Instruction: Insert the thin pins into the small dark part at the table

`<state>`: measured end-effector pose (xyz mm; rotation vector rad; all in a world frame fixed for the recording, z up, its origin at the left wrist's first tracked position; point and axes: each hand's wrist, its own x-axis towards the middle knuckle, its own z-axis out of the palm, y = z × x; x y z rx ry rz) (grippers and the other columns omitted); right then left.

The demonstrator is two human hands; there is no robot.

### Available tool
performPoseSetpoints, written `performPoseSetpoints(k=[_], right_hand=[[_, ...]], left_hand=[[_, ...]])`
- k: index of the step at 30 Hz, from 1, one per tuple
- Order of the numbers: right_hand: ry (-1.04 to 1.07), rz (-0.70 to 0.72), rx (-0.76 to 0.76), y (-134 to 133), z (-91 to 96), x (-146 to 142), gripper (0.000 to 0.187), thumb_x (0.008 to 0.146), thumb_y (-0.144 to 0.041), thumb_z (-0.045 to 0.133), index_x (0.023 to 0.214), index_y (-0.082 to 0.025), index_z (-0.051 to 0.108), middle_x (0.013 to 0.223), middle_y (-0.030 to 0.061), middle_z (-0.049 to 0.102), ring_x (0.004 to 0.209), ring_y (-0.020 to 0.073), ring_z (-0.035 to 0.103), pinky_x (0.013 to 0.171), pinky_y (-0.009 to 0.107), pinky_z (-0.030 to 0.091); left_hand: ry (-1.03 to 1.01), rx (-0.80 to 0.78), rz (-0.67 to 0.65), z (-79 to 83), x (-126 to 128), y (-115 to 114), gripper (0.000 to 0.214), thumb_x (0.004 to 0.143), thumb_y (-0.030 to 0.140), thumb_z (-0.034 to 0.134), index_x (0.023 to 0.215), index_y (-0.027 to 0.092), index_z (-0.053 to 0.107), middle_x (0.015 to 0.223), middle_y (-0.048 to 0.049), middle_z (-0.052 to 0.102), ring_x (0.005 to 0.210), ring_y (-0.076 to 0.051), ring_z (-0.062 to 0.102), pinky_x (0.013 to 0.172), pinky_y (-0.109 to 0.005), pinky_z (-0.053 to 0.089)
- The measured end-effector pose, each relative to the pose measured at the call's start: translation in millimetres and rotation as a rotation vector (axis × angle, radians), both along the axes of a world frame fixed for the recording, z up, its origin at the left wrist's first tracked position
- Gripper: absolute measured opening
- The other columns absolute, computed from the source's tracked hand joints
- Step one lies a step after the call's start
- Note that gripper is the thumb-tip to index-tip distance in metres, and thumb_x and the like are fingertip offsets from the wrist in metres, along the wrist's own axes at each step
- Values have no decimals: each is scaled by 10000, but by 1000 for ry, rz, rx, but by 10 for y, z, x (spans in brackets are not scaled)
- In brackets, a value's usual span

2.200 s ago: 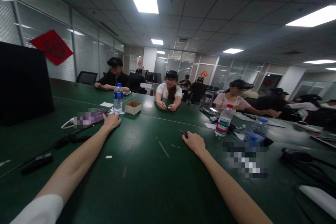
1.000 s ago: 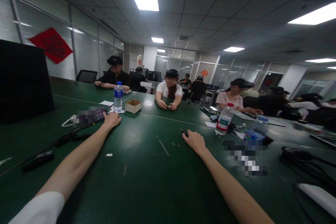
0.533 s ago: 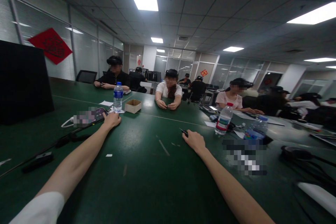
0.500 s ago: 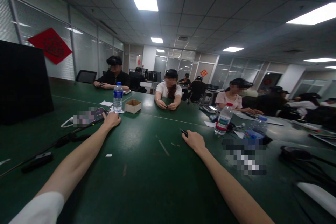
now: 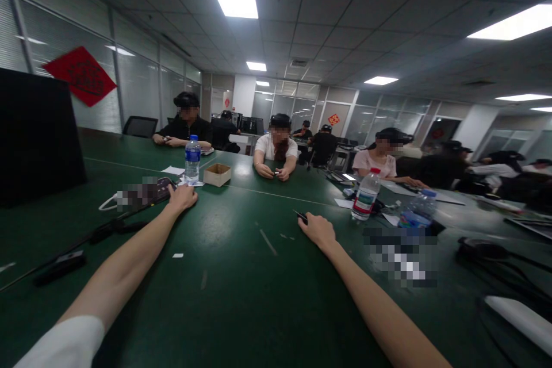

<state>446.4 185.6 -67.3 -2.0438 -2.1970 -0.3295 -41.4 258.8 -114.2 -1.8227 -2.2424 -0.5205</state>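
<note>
Both my arms stretch forward over a dark green table. My left hand rests with curled fingers against the right end of a phone that lies flat with a white cable at its left end. My right hand lies knuckles-up on the table, fingers closed on a small dark object that sticks out to the left of the hand.
A water bottle and a small cardboard box stand beyond my left hand. Two more bottles stand to the right. A black monitor back fills the left. Cables and a dark remote lie left. Several people sit across the table.
Neither hand has shifted on the table. The view has drifted very slightly to the right.
</note>
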Motion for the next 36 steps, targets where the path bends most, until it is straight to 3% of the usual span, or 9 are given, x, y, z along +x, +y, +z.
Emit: performPoseSetpoints(k=[8,21,36], right_hand=[[24,19,-28,-22,23,-11,481,899,-537,285,1000,-167,576,896,111,636,777,201,618,665,290,450],[11,8,-36,-10,10,9,514,897,-557,275,1058,-175,579,958,122,633,854,223,619,737,319,444],[24,9,-34,4,0,5,503,895,-552,286,1031,-169,582,926,121,642,815,225,624,712,326,453]], left_hand=[[-7,-4,6,17,17,-17,351,791,371,374,868,158,643,1075,-162,593,974,-318,541,968,-689,115],[-14,-13,-4,26,14,-21,362,790,369,378,885,155,654,1087,-172,589,987,-340,543,965,-691,110],[0,-7,-5,18,12,-18,353,796,361,373,880,153,645,1080,-164,593,1006,-325,535,981,-678,122]])
